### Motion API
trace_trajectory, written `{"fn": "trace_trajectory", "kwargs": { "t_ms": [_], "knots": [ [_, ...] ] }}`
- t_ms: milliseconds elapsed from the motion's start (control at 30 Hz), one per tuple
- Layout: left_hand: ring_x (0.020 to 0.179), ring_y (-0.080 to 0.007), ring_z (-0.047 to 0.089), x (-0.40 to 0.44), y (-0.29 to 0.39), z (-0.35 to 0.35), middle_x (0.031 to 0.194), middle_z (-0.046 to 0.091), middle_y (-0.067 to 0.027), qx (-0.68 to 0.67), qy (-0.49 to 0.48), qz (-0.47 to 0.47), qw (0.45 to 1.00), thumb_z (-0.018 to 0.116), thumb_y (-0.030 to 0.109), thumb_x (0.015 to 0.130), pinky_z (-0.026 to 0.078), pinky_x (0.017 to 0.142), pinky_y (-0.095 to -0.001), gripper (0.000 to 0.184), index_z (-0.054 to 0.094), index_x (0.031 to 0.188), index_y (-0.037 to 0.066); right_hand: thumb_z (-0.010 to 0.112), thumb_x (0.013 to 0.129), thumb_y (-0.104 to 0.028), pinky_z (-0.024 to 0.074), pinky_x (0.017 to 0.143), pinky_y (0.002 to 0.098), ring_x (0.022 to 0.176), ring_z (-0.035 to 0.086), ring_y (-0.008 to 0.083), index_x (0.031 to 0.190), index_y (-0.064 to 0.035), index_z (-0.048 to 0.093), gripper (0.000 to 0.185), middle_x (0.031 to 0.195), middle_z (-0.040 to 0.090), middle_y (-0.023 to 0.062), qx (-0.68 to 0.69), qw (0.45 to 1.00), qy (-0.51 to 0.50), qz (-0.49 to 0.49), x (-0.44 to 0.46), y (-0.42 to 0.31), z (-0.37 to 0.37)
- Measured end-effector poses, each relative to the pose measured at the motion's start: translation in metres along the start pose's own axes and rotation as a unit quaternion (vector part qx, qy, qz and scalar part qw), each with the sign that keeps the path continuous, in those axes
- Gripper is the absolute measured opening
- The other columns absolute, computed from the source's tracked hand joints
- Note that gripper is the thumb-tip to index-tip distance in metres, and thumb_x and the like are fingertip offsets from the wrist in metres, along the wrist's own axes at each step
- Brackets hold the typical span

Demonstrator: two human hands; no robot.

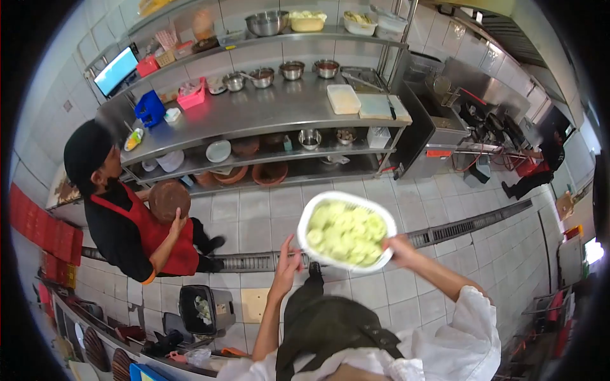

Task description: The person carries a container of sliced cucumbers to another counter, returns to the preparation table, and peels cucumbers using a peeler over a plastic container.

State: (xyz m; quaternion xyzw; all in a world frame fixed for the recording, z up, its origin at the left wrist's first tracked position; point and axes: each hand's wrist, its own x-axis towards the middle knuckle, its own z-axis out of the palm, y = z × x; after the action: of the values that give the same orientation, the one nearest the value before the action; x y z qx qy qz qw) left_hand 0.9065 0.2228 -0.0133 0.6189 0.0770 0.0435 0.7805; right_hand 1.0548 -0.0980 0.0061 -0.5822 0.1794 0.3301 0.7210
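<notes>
A white oval tub (382, 213) is held out in front of me above the floor. Pale green slices (346, 232), possibly cucumber, fill it. My right hand (399, 251) grips the tub's right rim. Just left of the tub, my left hand (289, 263) is raised with its fingers apart, holding nothing. Whether a fingertip touches the tub's side, I cannot tell.
A person in a red apron (152, 235) stands at left, holding a round brown pot (169, 200). Ahead is a steel counter (254, 117) with bowls. Another person (549, 159) is by the stove. A black bin (197, 309) stands lower left; a drain grate (470, 223) crosses the floor.
</notes>
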Motion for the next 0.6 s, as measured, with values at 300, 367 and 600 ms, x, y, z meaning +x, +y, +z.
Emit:
{"fn": "trace_trajectory", "kwargs": {
  "t_ms": [300, 367, 600],
  "knots": [
    [0.082, -0.0194, 0.061, 0.185, -0.020, 0.029, 0.116, 0.044, -0.0105, 0.000, -0.047, -0.139, 0.989, 0.050, 0.033, 0.103, 0.052, 0.070, -0.0299, 0.062, 0.021, 0.155, 0.017, 0.051, 0.064, 0.004, 0.0606, 0.088, 0.0475, 0.112, 0.064, 0.0358, 0.133, 0.0063, 0.042, 0.070, 0.127, 0.058, 0.0202, 0.063, 0.994, 0.043, -0.079, 0.033, -0.233, -0.074],
    [0.083, -0.0196, 0.062, 0.214, -0.036, 0.024, 0.115, 0.046, -0.0104, -0.007, -0.044, -0.163, 0.986, 0.050, 0.033, 0.103, 0.052, 0.069, -0.0303, 0.060, 0.023, 0.154, 0.017, 0.050, 0.067, 0.002, 0.0627, 0.082, 0.0509, 0.110, 0.065, 0.0367, 0.135, 0.0061, 0.039, 0.070, 0.129, 0.057, 0.0206, 0.034, 0.993, 0.041, -0.105, 0.050, -0.289, -0.073],
    [0.087, -0.0171, 0.062, 0.335, -0.031, 0.076, 0.116, 0.048, -0.0105, -0.025, -0.022, -0.210, 0.977, 0.050, 0.033, 0.102, 0.051, 0.070, -0.0292, 0.053, 0.031, 0.149, 0.016, 0.046, 0.074, 0.002, 0.0558, 0.096, 0.0519, 0.122, 0.055, 0.0396, 0.137, 0.0045, 0.035, 0.064, 0.135, 0.048, 0.0225, 0.061, 0.987, 0.001, -0.149, 0.202, -0.477, -0.035]
  ]
}}
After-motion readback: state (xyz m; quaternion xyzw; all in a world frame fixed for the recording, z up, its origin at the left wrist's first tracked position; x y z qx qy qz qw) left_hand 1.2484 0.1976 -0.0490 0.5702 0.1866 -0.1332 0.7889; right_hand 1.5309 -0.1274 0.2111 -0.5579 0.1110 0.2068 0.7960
